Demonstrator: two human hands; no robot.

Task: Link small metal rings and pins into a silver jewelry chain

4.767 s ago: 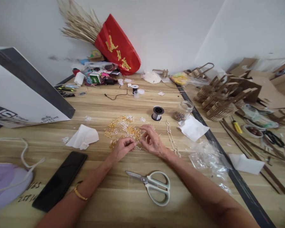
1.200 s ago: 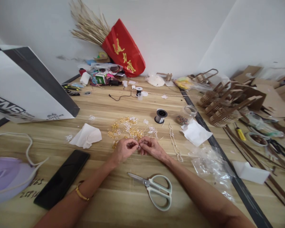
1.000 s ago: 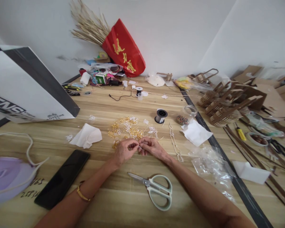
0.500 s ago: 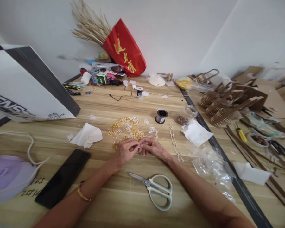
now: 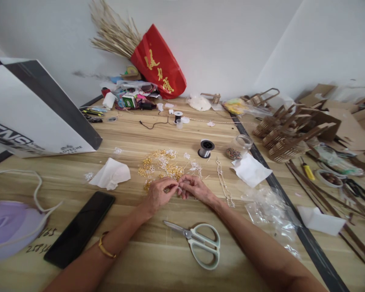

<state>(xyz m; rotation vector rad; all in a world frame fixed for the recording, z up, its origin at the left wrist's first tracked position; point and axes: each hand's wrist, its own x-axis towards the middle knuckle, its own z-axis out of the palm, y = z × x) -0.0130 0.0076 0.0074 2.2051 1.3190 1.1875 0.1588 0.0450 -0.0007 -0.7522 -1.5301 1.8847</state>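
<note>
My left hand (image 5: 158, 195) and my right hand (image 5: 194, 189) meet fingertip to fingertip low over the wooden table (image 5: 158, 134). Both pinch a tiny metal piece between thumb and fingers; it is too small to name. Just beyond the fingers lies a scattered heap of small gold and silver findings (image 5: 162, 165). A finished beaded chain (image 5: 224, 182) lies to the right of my right hand. Pale green scissors (image 5: 200, 241) rest shut on the table between my forearms.
A black phone (image 5: 79, 228) and crumpled tissue (image 5: 110, 174) lie left; a lilac bag (image 5: 9, 227) and a white-black paper bag (image 5: 33, 109) farther left. A wire spool (image 5: 206, 148), bead jar (image 5: 240, 146), white paper (image 5: 251, 170) and clear plastic (image 5: 270, 211) sit right; wooden baskets (image 5: 286, 134) beyond.
Earlier my right hand reached into the heap of findings; since then it has drawn back to meet the left. Over the last second both hands stay together, with only small finger movements.
</note>
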